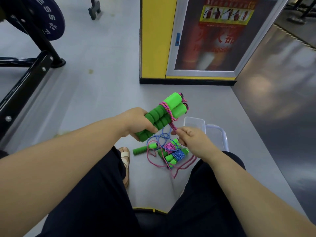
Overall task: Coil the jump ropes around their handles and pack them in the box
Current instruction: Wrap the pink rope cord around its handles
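Observation:
My left hand (138,123) grips a pair of green foam handles (164,115) held side by side, tilted up to the right. A pink rope (168,111) is looped around them. My right hand (189,138) pinches that rope just below the handles, and its slack trails down to the floor. On the floor below lie two coiled jump ropes, one wound in pink (168,147) and one in blue (178,154), plus loose green handles (141,150) with a blue rope. A clear plastic box (195,123) stands on the floor behind my right hand, its lid (218,135) beside it.
I sit with my legs in dark trousers either side of the pile, a sandalled foot (125,159) at its left. A black weight rack with a plate (46,23) stands at the left. A yellow column with a fire extinguisher cabinet (208,40) stands ahead.

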